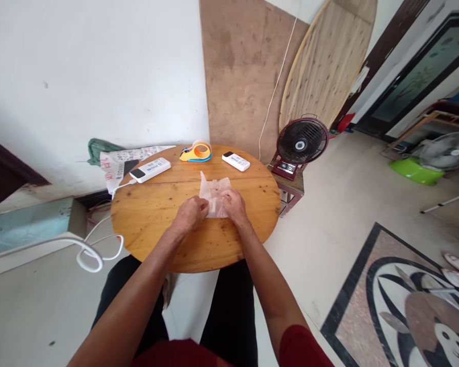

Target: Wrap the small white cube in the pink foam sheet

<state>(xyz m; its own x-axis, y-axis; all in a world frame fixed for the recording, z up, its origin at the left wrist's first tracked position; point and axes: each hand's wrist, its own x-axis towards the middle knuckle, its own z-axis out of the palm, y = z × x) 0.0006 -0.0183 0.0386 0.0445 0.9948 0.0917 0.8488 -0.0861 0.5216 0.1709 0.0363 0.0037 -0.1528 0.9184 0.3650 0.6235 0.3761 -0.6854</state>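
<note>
A crumpled sheet of clear bubble wrap (213,189) lies near the middle of the round wooden table (153,214). My left hand (191,214) pinches its near left edge with closed fingers. My right hand (234,203) is closed on the wrap's right side, fingers curled over it. The part of the wrap under both hands is hidden.
At the table's far side lie an orange-and-blue tape dispenser (196,152), a small white remote (235,161) and a white power bank (150,169) with a white cable (95,250) trailing off the left edge. A dark red fan (301,142) stands to the right.
</note>
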